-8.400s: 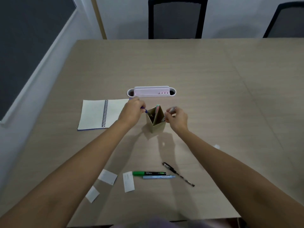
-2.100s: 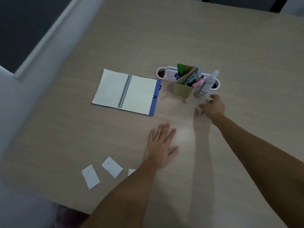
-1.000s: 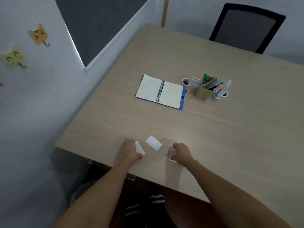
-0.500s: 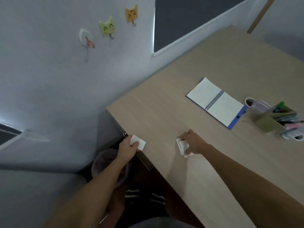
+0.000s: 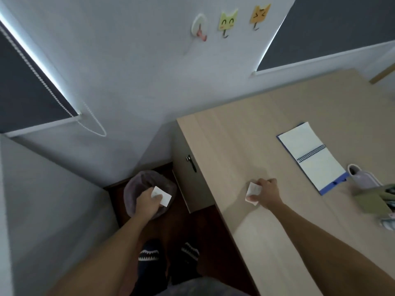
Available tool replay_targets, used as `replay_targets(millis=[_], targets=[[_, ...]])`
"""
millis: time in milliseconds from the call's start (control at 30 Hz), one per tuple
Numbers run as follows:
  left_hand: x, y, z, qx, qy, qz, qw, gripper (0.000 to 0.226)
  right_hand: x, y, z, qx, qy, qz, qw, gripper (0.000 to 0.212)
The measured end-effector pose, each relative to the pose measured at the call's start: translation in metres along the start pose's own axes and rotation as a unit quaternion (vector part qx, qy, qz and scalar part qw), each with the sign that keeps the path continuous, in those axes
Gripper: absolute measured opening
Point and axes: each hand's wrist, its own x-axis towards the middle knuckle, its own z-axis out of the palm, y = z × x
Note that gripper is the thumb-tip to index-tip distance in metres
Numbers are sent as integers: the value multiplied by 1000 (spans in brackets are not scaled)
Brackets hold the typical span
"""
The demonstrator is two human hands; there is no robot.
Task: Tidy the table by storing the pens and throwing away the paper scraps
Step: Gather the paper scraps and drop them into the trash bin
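Here, the left hand [image 5: 148, 202] is pinching one paper scrap [image 5: 161, 195] over the lined bin [image 5: 136, 189] on the floor beside the bench [image 5: 245, 146]. The right hand [image 5: 266, 193] is gripping other scraps [image 5: 252, 190] against the bench; pens [image 5: 388, 194] are sitting in the holder [image 5: 369, 200] at the frame's right edge.

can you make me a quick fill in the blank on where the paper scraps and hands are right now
1. The left hand holds a paper scrap above the ____ on the floor.
2. The right hand presses more scraps against the ____.
3. The open notebook has a ____ cover.

Missing words: bin; table; blue
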Motion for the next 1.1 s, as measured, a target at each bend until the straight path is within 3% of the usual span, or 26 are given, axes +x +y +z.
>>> replay_targets(millis=[67,200,367,467,533,733,900,1100], targets=[[2,-2,-6,-6,-2,12,1000,25,-8,-9,-1,7,-5,17,1000,39],[9,-1,-18,0,-5,33,999,19,-20,-30,1,18,-8,39,999,30],[22,-9,-39,-1,30,15,999,26,-38,-123,35,116,7,-70,991,26],[32,-22,-52,-7,80,-1,997,41,-43,-185,82,129,19,-153,980,30],[46,-37,-56,-9,91,-26,995,37,-37,-210,120,135,-8,-170,976,29],[104,-93,-36,-16,81,-105,991,28,10,-225,233,130,-147,-57,979,35],[163,-147,3,-27,60,-119,991,29,60,-229,317,182,-182,55,965,41],[205,-187,29,-67,13,-139,988,34,94,-234,376,249,-232,29,940,48]])
